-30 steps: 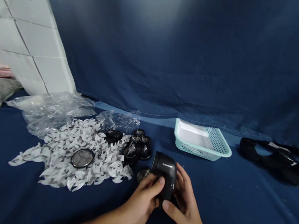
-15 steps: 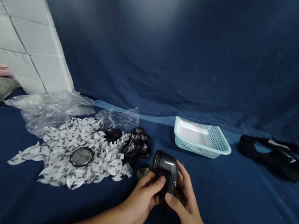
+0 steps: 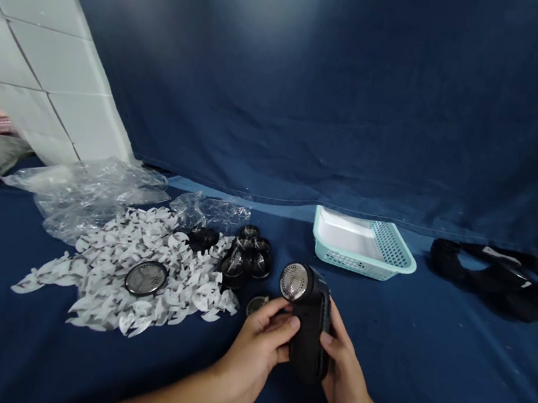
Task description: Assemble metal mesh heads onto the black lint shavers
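A black fabric shaver (image 3: 311, 332) is held upright between my two hands, its round perforated metal head turned towards me. My left hand (image 3: 263, 345) grips its left side, thumb on the body and fingers curled below the head. Wrapped round the right side of the handle is my right hand (image 3: 345, 368), its thumb resting near the edge and the other fingers partly hidden behind. Just beyond my left fingers a round mesh shaver head (image 3: 256, 305) lies on the blue cloth, partly covered. Several more black-rimmed mesh heads (image 3: 246, 259) sit clustered behind it.
Left of my hands spreads a pile of small white blades (image 3: 132, 306) with a mesh disc (image 3: 146, 278) on top. Clear plastic bags (image 3: 93, 192) lie behind. A light-blue basket (image 3: 360, 266) holds white paper. Black objects (image 3: 499, 283) lie at far right, and a dark blue curtain hangs behind.
The fabric shaver has been turned in my hands, so its metal mesh face now shows instead of the side with lettering. My right thumb has shifted to the handle's right edge.
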Tool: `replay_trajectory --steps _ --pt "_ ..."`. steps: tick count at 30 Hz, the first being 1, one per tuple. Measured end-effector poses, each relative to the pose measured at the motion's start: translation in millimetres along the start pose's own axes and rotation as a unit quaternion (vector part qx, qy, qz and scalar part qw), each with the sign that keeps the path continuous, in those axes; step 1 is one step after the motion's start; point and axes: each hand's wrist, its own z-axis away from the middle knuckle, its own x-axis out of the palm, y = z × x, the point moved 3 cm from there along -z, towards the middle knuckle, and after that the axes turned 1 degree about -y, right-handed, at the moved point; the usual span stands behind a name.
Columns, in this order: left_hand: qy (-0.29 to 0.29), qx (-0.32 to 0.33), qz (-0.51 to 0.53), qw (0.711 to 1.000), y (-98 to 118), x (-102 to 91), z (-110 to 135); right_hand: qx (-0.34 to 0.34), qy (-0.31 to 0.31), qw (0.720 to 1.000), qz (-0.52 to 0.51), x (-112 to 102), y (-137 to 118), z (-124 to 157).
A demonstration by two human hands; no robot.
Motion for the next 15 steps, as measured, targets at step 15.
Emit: replay_trajectory --steps 15 --pt "0.076 0.09 -0.159 0.98 4.3 0.0 7.9 -0.012 0.077 0.995 0.067 0.0 -5.9 -9.6"
